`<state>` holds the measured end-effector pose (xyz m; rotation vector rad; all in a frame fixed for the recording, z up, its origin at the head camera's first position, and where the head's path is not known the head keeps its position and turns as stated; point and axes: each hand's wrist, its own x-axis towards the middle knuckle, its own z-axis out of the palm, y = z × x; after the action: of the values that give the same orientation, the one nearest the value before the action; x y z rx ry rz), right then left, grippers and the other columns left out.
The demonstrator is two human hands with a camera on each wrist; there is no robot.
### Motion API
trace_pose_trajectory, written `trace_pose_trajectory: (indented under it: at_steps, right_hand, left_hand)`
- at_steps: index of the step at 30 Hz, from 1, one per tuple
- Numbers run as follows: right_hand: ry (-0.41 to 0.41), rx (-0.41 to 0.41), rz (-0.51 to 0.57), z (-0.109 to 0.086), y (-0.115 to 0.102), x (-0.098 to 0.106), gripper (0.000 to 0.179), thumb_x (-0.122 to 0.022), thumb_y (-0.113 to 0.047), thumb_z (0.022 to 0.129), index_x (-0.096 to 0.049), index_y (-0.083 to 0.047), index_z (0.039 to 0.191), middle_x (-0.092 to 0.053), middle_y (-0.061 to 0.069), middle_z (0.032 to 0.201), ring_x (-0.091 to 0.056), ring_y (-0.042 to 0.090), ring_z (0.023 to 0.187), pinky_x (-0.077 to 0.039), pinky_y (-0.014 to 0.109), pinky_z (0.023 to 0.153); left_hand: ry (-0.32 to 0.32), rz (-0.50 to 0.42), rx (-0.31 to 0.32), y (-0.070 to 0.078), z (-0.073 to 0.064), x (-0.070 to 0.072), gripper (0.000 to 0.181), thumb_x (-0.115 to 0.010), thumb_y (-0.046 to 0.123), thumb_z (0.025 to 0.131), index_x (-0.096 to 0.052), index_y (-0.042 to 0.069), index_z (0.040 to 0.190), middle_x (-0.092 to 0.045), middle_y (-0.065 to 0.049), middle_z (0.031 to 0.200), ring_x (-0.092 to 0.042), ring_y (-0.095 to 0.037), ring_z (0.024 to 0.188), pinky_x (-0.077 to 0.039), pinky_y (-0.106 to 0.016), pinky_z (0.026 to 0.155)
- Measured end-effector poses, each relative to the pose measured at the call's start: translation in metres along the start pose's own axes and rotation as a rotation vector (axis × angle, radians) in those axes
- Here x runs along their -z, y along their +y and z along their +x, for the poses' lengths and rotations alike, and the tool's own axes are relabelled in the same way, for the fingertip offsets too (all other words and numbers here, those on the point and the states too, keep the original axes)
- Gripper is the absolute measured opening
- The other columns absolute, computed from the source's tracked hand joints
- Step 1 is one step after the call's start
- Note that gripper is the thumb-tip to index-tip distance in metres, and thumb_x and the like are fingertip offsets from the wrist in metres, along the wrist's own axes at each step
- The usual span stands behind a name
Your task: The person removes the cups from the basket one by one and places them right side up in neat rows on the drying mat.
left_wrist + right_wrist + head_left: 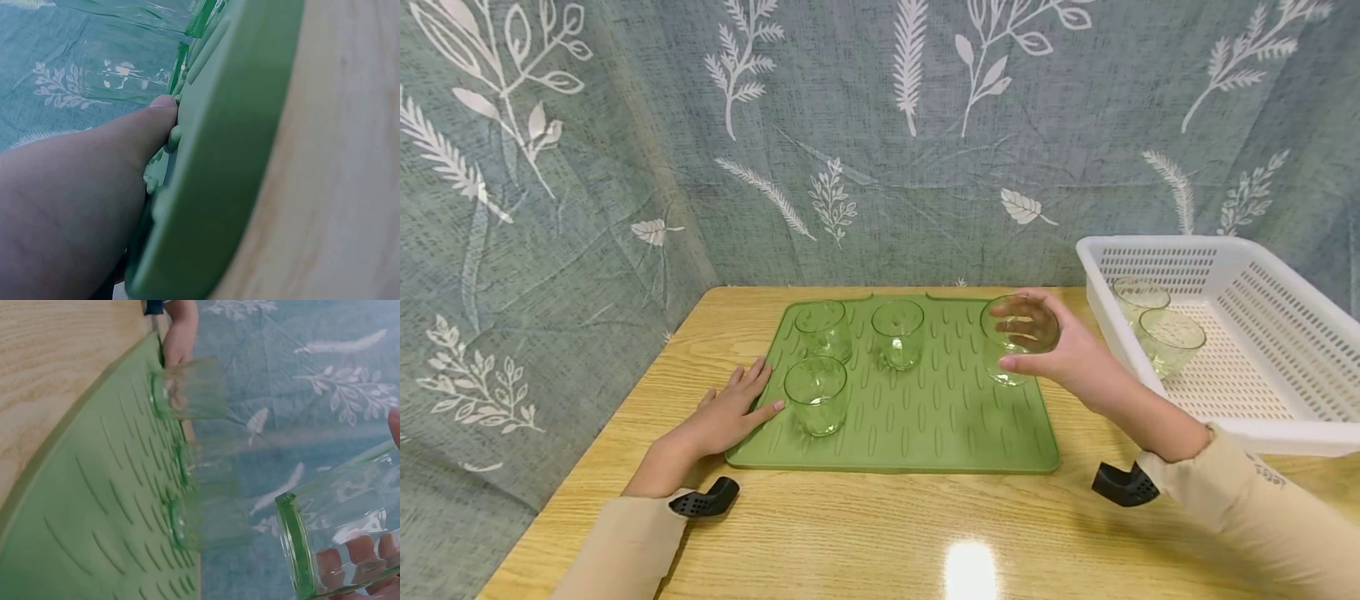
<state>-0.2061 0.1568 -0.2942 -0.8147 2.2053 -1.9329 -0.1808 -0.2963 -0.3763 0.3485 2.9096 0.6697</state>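
My right hand (1075,357) holds a clear green-tinted drinking glass (340,509), thumb on the near side and fingers round the far side. In the right wrist view its base hangs apart from the green ribbed mat (917,446). The head view puts it over the mat's right part. Flat on the mat's left edge rests my left hand (724,417), fingers spread. Its thumb lies close beside a front glass (817,408). Behind that stand a back-left glass (822,333) and a back-middle glass (898,340), all upright on the mat.
To the right of the mat is a white perforated basket (1262,432), with two more glasses (1171,343) along its left wall. The wooden table (835,533) ends at a patterned blue-grey cloth (865,217) at the back and left.
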Motion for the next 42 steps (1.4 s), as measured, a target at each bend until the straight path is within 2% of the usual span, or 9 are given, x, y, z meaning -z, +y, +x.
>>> trace_pose_trajectory:
  at_steps: [4, 10, 13, 19, 31, 38, 42]
  right_hand:
    - [-0.022, -0.024, 0.020, 0.003, 0.006, -0.009, 0.069, -0.080, 0.002, 0.085, -0.040, 0.001, 0.140, -0.058, 0.003, 0.136, -0.055, 0.025, 0.129, -0.046, 0.040, 0.108]
    - [-0.076, -0.064, 0.075, 0.008, 0.020, -0.025, 0.075, -0.084, -0.005, 0.085, -0.038, 0.003, 0.143, -0.051, 0.018, 0.145, -0.042, 0.046, 0.139, -0.043, 0.049, 0.109]
    - [-0.102, -0.087, 0.097, 0.009, 0.029, -0.033, 0.080, -0.086, -0.009, 0.084, -0.037, 0.004, 0.145, -0.047, 0.023, 0.148, -0.038, 0.049, 0.141, -0.042, 0.051, 0.110]
    - [-0.158, -0.110, 0.155, 0.014, 0.044, -0.052, 0.090, -0.091, -0.016, 0.079, -0.037, 0.006, 0.147, -0.043, 0.030, 0.151, -0.039, 0.050, 0.140, -0.032, 0.053, 0.117]
    - [-0.210, -0.175, 0.182, 0.018, 0.056, -0.083, 0.087, -0.086, 0.002, 0.080, -0.032, 0.002, 0.149, -0.044, 0.023, 0.153, -0.040, 0.043, 0.142, -0.034, 0.050, 0.116]
    - [-0.179, -0.224, 0.209, 0.022, 0.057, -0.099, 0.089, -0.084, 0.006, 0.079, -0.031, 0.000, 0.150, -0.042, 0.019, 0.156, -0.035, 0.039, 0.147, -0.038, 0.050, 0.114]
    - [-0.173, -0.235, 0.244, 0.022, 0.059, -0.107, 0.088, -0.081, 0.012, 0.078, -0.031, -0.001, 0.149, -0.039, 0.020, 0.156, -0.032, 0.038, 0.149, -0.040, 0.046, 0.112]
  left_hand:
    - [-0.004, 0.003, 0.000, -0.001, 0.000, 0.000, 0.082, -0.050, 0.047, 0.108, -0.016, -0.006, 0.161, -0.005, -0.028, 0.167, -0.001, -0.056, 0.149, -0.003, -0.082, 0.107]
    - [-0.005, 0.010, 0.002, -0.001, 0.000, 0.000, 0.083, -0.050, 0.047, 0.108, -0.017, -0.006, 0.161, -0.005, -0.028, 0.167, -0.001, -0.056, 0.149, -0.004, -0.082, 0.107]
    - [-0.006, 0.009, 0.002, -0.002, 0.000, 0.000, 0.083, -0.050, 0.047, 0.108, -0.017, -0.006, 0.161, -0.005, -0.028, 0.167, -0.001, -0.056, 0.149, -0.004, -0.082, 0.107]
    - [-0.012, 0.001, 0.006, -0.004, 0.002, -0.001, 0.083, -0.050, 0.048, 0.108, -0.015, -0.005, 0.162, -0.004, -0.027, 0.168, 0.000, -0.056, 0.149, -0.002, -0.082, 0.107]
    - [-0.019, -0.003, 0.011, -0.002, 0.003, 0.000, 0.084, -0.049, 0.049, 0.108, -0.016, -0.006, 0.162, -0.003, -0.027, 0.168, 0.001, -0.056, 0.149, -0.001, -0.081, 0.107]
    - [-0.013, -0.009, 0.007, -0.003, 0.003, 0.000, 0.083, -0.049, 0.049, 0.108, -0.016, -0.006, 0.162, -0.003, -0.026, 0.168, 0.001, -0.055, 0.150, 0.000, -0.081, 0.107]
    - [-0.014, -0.009, 0.005, -0.002, 0.003, 0.000, 0.083, -0.048, 0.049, 0.108, -0.015, -0.005, 0.162, -0.003, -0.026, 0.168, 0.002, -0.055, 0.150, 0.000, -0.081, 0.107]
